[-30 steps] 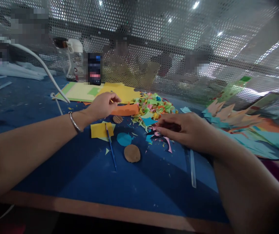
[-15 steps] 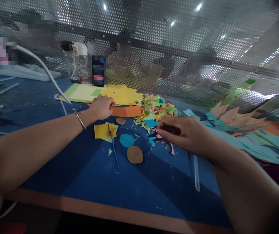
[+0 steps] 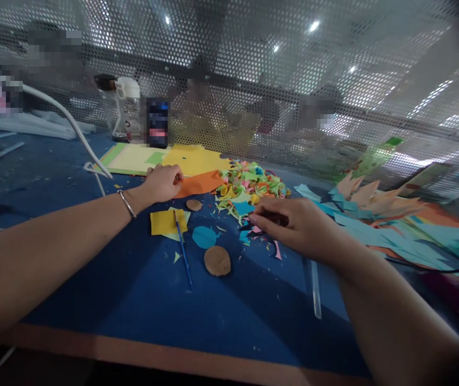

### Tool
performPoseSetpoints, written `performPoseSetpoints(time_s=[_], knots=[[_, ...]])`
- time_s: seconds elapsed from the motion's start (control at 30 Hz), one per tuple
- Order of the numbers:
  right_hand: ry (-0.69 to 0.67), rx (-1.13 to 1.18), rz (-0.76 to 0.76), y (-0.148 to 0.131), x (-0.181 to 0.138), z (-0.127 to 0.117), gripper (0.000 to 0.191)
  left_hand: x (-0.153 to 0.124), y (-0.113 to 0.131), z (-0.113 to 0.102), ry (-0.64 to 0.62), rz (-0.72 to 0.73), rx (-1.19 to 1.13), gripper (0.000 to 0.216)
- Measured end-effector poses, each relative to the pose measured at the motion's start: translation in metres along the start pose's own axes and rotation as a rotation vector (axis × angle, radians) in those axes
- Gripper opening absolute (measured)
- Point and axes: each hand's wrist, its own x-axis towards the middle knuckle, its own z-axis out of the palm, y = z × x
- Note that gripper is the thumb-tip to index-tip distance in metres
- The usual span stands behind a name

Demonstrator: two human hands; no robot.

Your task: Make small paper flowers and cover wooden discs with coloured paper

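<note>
My left hand (image 3: pixel 163 183) reaches across the blue table (image 3: pixel 141 289) with its fingers curled on the near end of an orange paper sheet (image 3: pixel 201 183). A thin bangle circles that wrist. My right hand (image 3: pixel 293 225) lies knuckles up beside a heap of coloured paper scraps (image 3: pixel 251 185), its fingers closed round a dark thing I cannot make out. Between the hands lie a yellow paper square (image 3: pixel 165 221), a blue pen (image 3: pixel 182 249), a blue paper circle (image 3: pixel 204 237), a larger brown disc (image 3: pixel 217 261) and a small brown disc (image 3: pixel 194 205).
Yellow and green sheets (image 3: pixel 152 158) lie at the back, by a clear bottle (image 3: pixel 119 110) and a dark phone (image 3: pixel 157 123). A white cable (image 3: pixel 68 123) crosses the left. Blue and tan paper cut-outs (image 3: pixel 382 209) pile up on the right. A clear stick (image 3: pixel 315 289) lies near my right wrist. A perforated screen (image 3: pixel 293 80) walls the back.
The orange sheet, held raised a second ago, now lies flat on the table under my left fingers. My right hand has barely shifted.
</note>
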Motion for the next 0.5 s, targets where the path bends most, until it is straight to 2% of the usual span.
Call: performPoseSetpoints(time_s=[0.3, 0.5], knots=[[0.010, -0.054, -0.009, -0.0068, -0.0039, 0.0044, 0.031, 0.0022, -0.0049, 0.0004, 0.057, 0.072, -0.143, 0.029], [0.016, -0.071, -0.023, -0.0095, -0.0073, 0.0069, 0.029, -0.0015, -0.0021, -0.0025, 0.132, 0.144, -0.126, 0.040]])
